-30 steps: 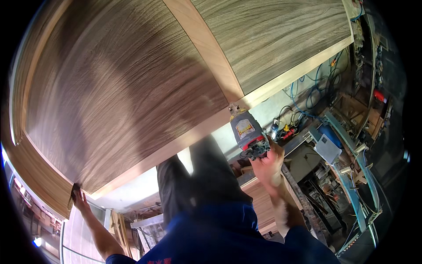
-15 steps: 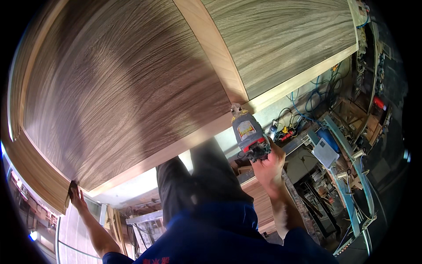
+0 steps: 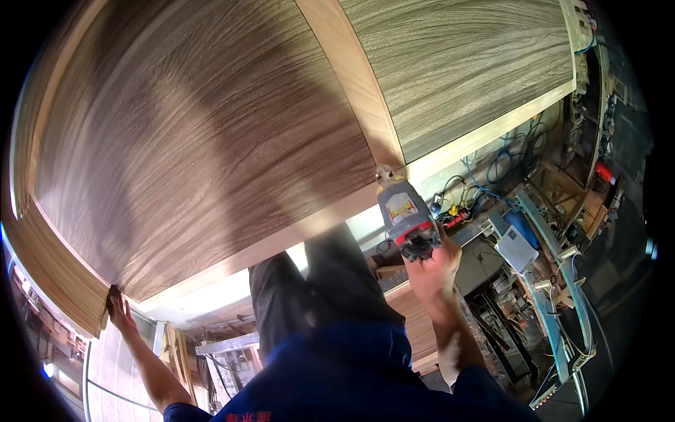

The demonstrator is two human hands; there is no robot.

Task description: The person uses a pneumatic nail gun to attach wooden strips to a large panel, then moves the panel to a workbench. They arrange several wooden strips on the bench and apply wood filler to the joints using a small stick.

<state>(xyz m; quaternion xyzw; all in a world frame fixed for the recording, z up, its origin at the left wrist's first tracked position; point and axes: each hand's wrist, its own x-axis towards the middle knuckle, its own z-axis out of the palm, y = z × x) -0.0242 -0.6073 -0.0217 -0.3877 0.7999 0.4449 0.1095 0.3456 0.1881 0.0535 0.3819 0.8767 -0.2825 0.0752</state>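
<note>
My right hand (image 3: 432, 269) is wrapped round the rear of a power tool (image 3: 403, 211) with a grey body, yellow and red parts and a metal nose. The nose rests at or just above the near rail of a large wood-grain panel (image 3: 204, 162), where a pale crosspiece (image 3: 355, 77) meets it. At the panel's near left corner, my left hand (image 3: 122, 315) has its fingers against a small dark block (image 3: 112, 297), beside the wooden side edge (image 3: 63, 274). Part of its grip is hidden. My legs stand against the near rail.
Tangled cables and hoses (image 3: 499, 158) lie beyond the tool on the right. Blue metal rails (image 3: 545, 288) with a grey box (image 3: 518, 247) stand lower right, among scrap wood and clutter. A pale board (image 3: 116, 373) lies under my left arm.
The tool and my right hand have shifted slightly right, along with the panel in view. My left hand stays at the corner with the dark block.
</note>
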